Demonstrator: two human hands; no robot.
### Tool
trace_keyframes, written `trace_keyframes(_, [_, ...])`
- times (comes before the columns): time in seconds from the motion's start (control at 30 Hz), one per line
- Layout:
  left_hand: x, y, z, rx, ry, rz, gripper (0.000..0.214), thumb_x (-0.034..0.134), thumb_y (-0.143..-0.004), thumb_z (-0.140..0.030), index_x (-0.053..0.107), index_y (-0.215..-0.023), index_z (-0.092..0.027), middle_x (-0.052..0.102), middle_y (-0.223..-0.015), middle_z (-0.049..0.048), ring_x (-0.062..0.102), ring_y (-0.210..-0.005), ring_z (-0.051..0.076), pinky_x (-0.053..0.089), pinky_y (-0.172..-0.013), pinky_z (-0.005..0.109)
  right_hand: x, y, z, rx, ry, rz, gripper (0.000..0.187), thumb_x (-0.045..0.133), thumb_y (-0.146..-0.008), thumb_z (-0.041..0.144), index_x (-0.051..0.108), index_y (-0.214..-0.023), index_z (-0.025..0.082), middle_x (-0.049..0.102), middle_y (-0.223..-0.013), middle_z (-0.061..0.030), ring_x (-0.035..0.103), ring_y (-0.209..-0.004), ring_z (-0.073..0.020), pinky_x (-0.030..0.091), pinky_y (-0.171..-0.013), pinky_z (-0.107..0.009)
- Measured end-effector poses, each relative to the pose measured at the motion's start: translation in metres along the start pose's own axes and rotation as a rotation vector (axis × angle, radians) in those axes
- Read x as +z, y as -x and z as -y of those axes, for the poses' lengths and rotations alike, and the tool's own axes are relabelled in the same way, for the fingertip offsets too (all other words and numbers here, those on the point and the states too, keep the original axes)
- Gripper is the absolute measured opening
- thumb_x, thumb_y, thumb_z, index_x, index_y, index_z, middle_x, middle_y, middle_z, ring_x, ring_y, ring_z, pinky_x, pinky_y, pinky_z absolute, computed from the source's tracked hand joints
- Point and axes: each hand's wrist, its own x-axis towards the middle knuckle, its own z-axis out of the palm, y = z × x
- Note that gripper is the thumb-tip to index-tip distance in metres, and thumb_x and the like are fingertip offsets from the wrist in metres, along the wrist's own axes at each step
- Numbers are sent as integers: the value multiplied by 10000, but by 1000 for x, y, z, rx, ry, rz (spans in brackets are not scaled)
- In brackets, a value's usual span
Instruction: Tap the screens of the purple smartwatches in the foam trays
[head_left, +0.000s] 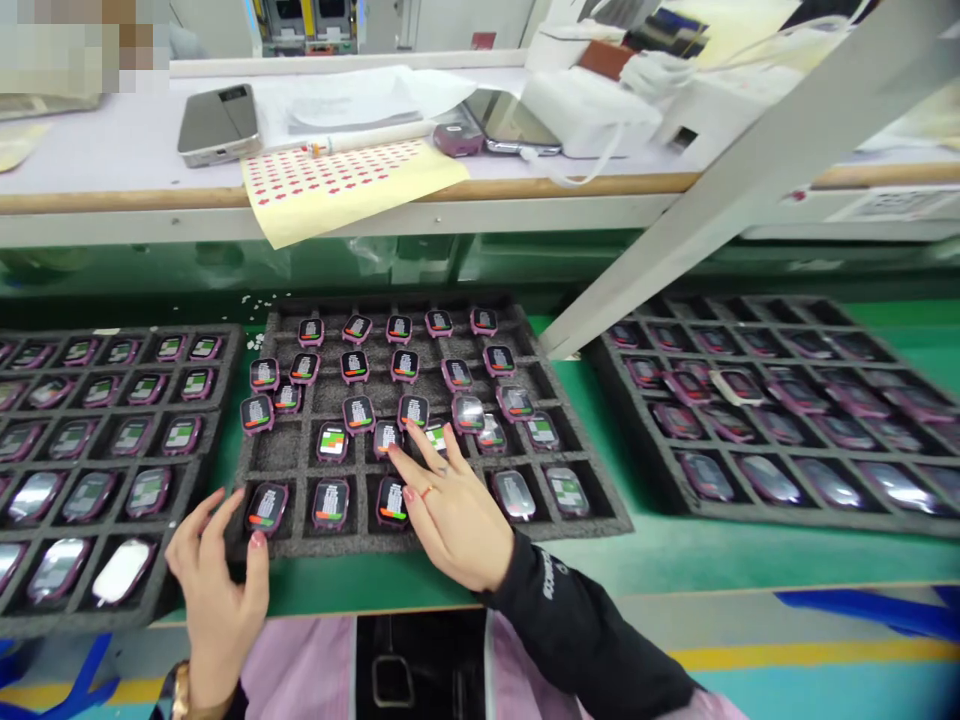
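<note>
Three foam trays of watches, right hand open over them, left hand open at corner

A single head-worn camera looks forward and steeply down from just above the bench edge; it sits close over the middle foam tray, with the left hand and right hand at the lower frame; the shelf lies farther off, tilted, at the top.
</note>
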Motion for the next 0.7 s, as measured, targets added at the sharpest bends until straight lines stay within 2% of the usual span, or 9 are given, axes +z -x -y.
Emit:
trace_keyframes(0.1, [-4,-4,-4,-23,59,14,451,486,-959,-373,514,-1345,-142,518,-1327,161,442,-1284,278,281,-1141,428,-7,-4,3,-47,12,-136,493,288,-995,99,357,-1479,30,595,-1336,-147,225,-1471,-263,185,-1203,-609])
trace_keyframes(0.17, [-7,-6,-4,-60,142,41,457,475,-972,-371,469,-1394,-195,517,-1357,119,461,-1282,227,343,-1112,356,-13,-5,6,-53,5,-238,543,269,-1009,103,248,-1552,108,574,-1371,-113,253,-1461,-232,182,-1216,-581])
trace_keyframes(0.23, [-8,-7,-3,-136,254,81,466,469,-983,-377,425,-1431,-257,493,-1418,69,463,-1301,179,370,-1102,292,-18,-2,8,-17,-9,-329,546,250,-1033,123,220,-1574,194,563,-1388,-72,302,-1441,-228,175,-1220,-575])
trace_keyframes(0.33, [-8,-5,0,-267,419,141,491,483,-984,-396,390,-1457,-306,427,-1503,17,410,-1372,147,327,-1153,256,-20,8,7,81,-15,-459,505,203,-1061,174,323,-1545,253,572,-1377,-43,347,-1416,-269,121,-1205,-639])
trace_keyframes(0.47, [-6,-3,1,-329,469,173,512,497,-975,-405,386,-1464,-302,398,-1528,6,360,-1413,158,281,-1199,280,-12,28,-5,248,-27,-630,504,178,-1068,254,483,-1458,160,586,-1353,-87,340,-1416,-329,71,-1179,-697])
trace_keyframes(0.53, [-5,-3,1,-315,433,173,511,499,-972,-403,391,-1460,-295,405,-1522,14,361,-1413,172,287,-1203,307,-7,36,-10,298,-48,-628,513,180,-1066,263,529,-1417,128,598,-1337,-103,370,-1401,-339,61,-1175,-701])
trace_keyframes(0.7, [1,-1,6,-284,386,185,531,506,-965,-403,379,-1466,-283,407,-1514,40,368,-1408,213,278,-1216,384,2,42,-14,228,-110,-438,494,204,-1054,252,522,-1421,164,599,-1344,-85,378,-1399,-330,42,-1181,-696])
